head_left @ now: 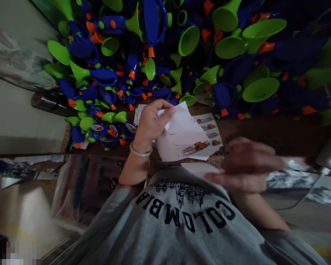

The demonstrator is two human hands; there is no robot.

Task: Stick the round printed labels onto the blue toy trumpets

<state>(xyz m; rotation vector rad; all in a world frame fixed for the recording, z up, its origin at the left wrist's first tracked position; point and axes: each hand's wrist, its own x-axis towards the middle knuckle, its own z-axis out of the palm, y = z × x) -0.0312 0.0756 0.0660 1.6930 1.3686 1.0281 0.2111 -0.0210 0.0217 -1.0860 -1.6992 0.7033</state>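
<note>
My left hand (pixel 154 123), a pale bangle at its wrist, pinches a white sticker sheet (pixel 179 141) between thumb and fingers. The sheet is curled, with a printed sticker of a brown figure and rainbow (pixel 201 146) near its lower edge. Beneath it on the table lies another sticker sheet (pixel 209 121) with several small prints. To the right, my right hand (pixel 245 165) is smeared by motion. Between its blurred fingers juts a piece of white paper (pixel 200 168), close to my shirt.
Blue and green toy trumpets (pixel 154 55) with orange mouthpieces are heaped across the back of the table. Several at the left (pixel 98 127) carry oval stickers. A dark cylinder (pixel 51 103) lies by the left wall. A plastic-wrapped bundle (pixel 85 187) is at lower left, a cable (pixel 303 200) at right.
</note>
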